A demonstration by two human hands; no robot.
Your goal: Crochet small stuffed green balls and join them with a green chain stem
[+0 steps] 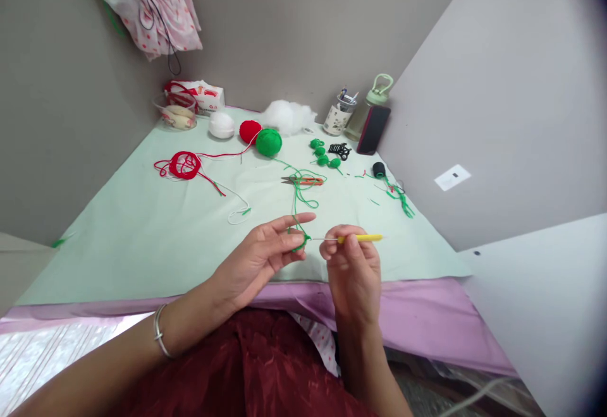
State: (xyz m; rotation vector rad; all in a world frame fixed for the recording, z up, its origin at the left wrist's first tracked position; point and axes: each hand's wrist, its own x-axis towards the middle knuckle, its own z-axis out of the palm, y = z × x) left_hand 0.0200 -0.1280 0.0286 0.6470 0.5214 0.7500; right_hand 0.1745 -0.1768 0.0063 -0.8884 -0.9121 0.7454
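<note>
In the head view, the left hand (265, 254) pinches a small loop of green yarn (301, 241) between thumb and fingers, with the index finger stretched straight. Its grip is closed on the strand. Just to the right, the right hand (353, 268) has its grip closed around the yellow handle of a crochet hook (355, 238). The hook's thin metal tip points across to the yarn in the left grip. From that grip the strand runs up and away over the pale green desk (142, 234) to a green yarn ball (269, 142) far beyond both hands. Orange-handled scissors (303, 181) lie under the strand, between the grips and the ball. A red yarn ball (250, 131) sits just left of the green one. A loose red yarn tangle (184, 164) lies well off to the left of the left grip. Small green crocheted pieces (325, 153) lie beyond the right grip.
</note>
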